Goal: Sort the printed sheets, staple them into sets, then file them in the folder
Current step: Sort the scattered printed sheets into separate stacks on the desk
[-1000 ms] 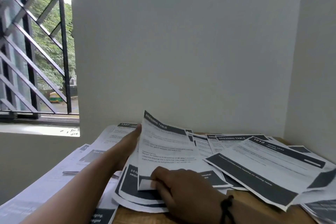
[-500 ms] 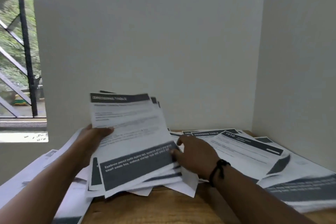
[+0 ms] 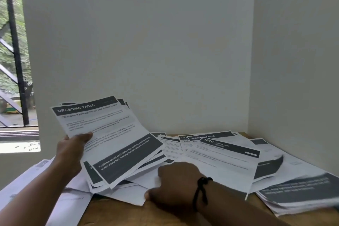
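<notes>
Your left hand (image 3: 73, 149) grips a fanned bundle of printed sheets (image 3: 110, 145) at its left edge, thumb curled over the top page and fingers hidden behind; the bundle tilts up off the wooden table (image 3: 128, 213), its lower end resting among the loose pages; the top page reads "DRESSING TABLE" in a dark header band, with a dark block of white text across its foot. Your right hand (image 3: 174, 184) sits low and near the table's front edge, knuckles up, fingers curled down onto a plain white sheet (image 3: 139, 195) that pokes out from under the bundle; the fingertips are hidden, so whether it pinches that sheet or only presses on it I cannot tell; a black cord bracelet (image 3: 200, 191) circles the wrist. To the right, more printed pages spread (image 3: 225, 154) across the table in an overlapping sprawl, one marked "1610" lying on top; nearer the right edge sits a thicker stack (image 3: 297, 196), blurred, dark band up. More white pages (image 3: 36, 189) trail off the table's left side beneath your left forearm. Behind it all stands a plain white wall (image 3: 146, 42), meeting a second wall at the right corner; a barred window (image 3: 14, 60) shows green trees at far left.
</notes>
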`<state>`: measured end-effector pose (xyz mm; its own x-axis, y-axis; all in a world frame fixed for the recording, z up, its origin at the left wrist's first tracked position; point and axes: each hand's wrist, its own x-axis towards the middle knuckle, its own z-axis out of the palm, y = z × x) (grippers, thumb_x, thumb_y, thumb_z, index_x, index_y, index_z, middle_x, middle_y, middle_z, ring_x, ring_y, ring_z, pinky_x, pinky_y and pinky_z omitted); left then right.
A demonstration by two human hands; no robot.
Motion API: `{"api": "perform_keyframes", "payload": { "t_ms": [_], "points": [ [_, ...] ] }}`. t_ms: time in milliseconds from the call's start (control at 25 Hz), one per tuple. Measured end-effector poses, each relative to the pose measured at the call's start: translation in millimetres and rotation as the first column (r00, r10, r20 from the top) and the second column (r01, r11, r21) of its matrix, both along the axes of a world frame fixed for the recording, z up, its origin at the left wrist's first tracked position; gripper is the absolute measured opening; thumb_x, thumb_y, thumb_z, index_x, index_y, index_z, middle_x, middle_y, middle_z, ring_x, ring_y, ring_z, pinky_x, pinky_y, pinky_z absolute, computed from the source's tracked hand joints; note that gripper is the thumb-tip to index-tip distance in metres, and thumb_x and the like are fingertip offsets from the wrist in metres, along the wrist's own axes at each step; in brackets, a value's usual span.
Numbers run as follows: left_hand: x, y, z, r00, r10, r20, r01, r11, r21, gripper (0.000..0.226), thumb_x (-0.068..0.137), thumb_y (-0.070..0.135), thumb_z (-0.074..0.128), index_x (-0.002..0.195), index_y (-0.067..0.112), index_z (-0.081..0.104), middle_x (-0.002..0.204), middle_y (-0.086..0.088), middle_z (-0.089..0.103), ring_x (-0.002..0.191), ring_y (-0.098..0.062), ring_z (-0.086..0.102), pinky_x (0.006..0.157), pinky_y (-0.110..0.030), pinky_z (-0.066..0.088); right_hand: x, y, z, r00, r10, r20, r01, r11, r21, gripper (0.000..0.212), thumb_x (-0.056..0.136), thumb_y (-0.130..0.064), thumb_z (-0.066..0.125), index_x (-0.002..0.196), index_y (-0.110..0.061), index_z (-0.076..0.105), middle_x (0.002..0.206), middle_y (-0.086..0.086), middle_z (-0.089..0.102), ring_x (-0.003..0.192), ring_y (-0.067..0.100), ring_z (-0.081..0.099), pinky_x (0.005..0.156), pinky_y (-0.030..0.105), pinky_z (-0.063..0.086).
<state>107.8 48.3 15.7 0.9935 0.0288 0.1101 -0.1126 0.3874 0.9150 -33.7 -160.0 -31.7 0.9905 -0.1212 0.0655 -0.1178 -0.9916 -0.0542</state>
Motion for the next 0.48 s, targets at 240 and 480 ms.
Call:
{"api": "perform_keyframes", "payload": {
  "t_ms": [240,480],
  "points": [
    [7,1,-1,1.0,0.017,0.003,-0.017,1.0,0.007,0.04,0.092,0.004,0.059,0.13,0.013,0.048,0.117,-0.016,0.06,0.098,-0.037,0.061,0.083,-0.051,0.05,-22,35,26,0.943,0.331,0.031,-0.329,0.916,0.23,0.044,0.082,-0.063,0.055,0.113,-0.033,0.062,0.104,-0.013,0.063,0.095,0.008,0.055,0.082,0.028,0.044],
    [12,4,-4,0.999,0.033,0.004,-0.033,0.999,-0.025,0.039,0.091,0.006,0.059,0.128,0.014,0.048,0.12,-0.014,0.061,0.1,-0.036,0.062,0.082,-0.05,0.052,-27,27,44,0.918,0.383,0.105,-0.378,0.76,0.529,0.03,0.083,-0.048,0.067,0.097,-0.022,0.074,0.078,-0.013,0.066,0.075,0.0,0.057,0.073,0.024,0.047]
  ]
}}
